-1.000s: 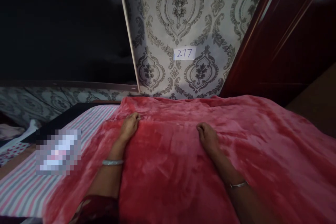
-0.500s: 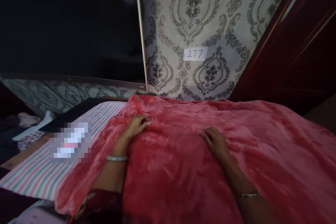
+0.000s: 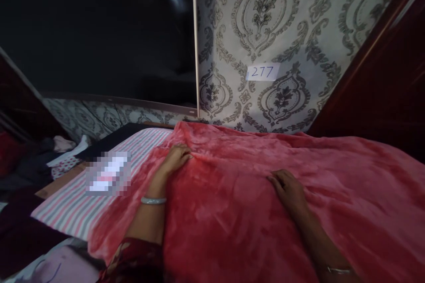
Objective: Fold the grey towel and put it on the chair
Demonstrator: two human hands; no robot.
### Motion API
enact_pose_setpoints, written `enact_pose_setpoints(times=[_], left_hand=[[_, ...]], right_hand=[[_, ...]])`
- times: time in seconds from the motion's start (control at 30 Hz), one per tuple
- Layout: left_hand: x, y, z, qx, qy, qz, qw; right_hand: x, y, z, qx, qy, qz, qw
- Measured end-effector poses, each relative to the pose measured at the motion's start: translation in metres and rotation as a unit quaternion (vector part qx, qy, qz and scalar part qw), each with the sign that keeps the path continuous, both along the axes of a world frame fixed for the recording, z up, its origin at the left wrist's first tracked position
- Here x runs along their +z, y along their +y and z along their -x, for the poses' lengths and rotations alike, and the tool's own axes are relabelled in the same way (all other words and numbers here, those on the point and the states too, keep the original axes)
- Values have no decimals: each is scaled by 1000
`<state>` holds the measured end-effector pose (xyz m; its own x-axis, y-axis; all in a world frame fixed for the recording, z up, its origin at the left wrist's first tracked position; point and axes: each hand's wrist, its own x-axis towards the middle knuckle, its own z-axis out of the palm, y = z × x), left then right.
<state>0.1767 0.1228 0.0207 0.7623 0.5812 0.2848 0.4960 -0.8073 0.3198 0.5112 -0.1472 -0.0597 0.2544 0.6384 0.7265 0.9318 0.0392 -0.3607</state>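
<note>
A red plush blanket (image 3: 232, 212) lies spread over the surface in front of me, with soft creases across it. On its left part, my left hand (image 3: 179, 157) is closed, thumb and fingers pinching a bit of the cloth, and a crease runs right from the pinch. My right hand (image 3: 288, 188) rests farther right on the blanket, fingers curled and closed on the fabric; the fingertips are partly hidden. A pale bangle circles the left wrist and a thin metal one the right.
Striped cloth (image 3: 66, 212) shows left of the blanket, bearing a pixelated object (image 3: 108, 174). Behind are a large dark screen (image 3: 99, 31) and patterned wall with a paper (image 3: 262, 72) reading 277. Dark red wood (image 3: 375, 84) stands at right, clothes (image 3: 33, 163) at far left.
The view has turned left, so everything sits farther right. My left fingers have closed tighter on the blanket, and the crease beside them is sharper. My right hand stays on the cloth.
</note>
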Motion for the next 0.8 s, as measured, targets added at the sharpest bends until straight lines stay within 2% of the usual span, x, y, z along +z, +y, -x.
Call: enact_pose_setpoints(times=[0.13, 0.47, 0.67, 0.8], left_hand=[[-5, 6, 9, 30, 1, 12, 999], [-7, 23, 41, 182, 37, 14, 983], [-8, 19, 45, 231, 70, 12, 970], [-2, 19, 44, 261, 62, -14, 963]], right_hand=[[0, 0, -2, -5, 12, -2, 1000], [-2, -2, -5, -8, 25, 6, 1000], [-5, -2, -9, -5, 32, 18, 999], [-6, 0, -8, -2, 32, 9, 999]])
